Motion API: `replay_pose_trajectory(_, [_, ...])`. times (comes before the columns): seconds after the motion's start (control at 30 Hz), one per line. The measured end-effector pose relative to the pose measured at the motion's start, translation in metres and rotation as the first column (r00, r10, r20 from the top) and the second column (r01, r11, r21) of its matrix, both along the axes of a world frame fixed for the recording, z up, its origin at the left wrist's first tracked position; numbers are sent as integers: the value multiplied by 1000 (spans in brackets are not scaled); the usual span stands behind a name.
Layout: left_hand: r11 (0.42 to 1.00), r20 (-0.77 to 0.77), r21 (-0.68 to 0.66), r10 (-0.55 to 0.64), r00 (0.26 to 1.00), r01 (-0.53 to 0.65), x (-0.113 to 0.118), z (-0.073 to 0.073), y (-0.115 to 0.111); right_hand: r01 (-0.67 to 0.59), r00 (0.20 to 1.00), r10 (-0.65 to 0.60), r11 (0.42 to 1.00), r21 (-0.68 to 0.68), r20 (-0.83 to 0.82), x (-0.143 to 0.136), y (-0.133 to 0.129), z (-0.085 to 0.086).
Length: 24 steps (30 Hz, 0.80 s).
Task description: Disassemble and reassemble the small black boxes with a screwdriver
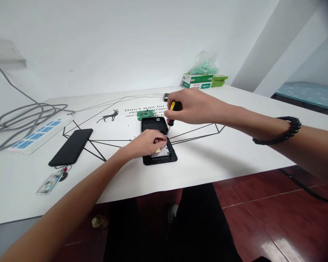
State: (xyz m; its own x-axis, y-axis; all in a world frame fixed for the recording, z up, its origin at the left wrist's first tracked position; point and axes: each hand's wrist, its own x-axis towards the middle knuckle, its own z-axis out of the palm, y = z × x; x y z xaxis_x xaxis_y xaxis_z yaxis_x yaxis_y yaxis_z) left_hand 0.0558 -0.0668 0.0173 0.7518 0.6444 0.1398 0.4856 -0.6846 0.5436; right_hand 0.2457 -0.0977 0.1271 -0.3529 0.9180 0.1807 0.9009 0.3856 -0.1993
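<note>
My right hand [184, 103] grips a screwdriver [176, 106] with a black and yellow handle, its shaft slanting down to the left. The tip ends close to the fingers of my left hand [150, 142], which are curled and pressed together over a black plastic housing [160, 160]. What they pinch is too small or hidden to tell. A flat silvery panel [164, 152] lies in the housing, partly under my left hand. Behind it rests a second black shell [153, 123]. A green circuit board [145, 115] lies just beyond that shell.
A black phone [71, 147] with a charm [49, 182] lies at left, near a white power strip [38, 134] and coiled grey cable [30, 112]. Green and white boxes [198, 80] and a plastic bag [205, 62] stand at the back. The white table's [142, 182] front edge is near my legs.
</note>
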Motion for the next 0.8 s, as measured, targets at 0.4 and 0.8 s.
replay_pose_trajectory(0.4, [989,-9,114,92,996,-90,-30,28,9,102,979,-69,980,169,-191,3,-35,3])
replay_pose_trajectory(0.8, [959,-455,150,282,845,-239,-60,35,19,87,985,-71,992,92,-156,3,-38,-10])
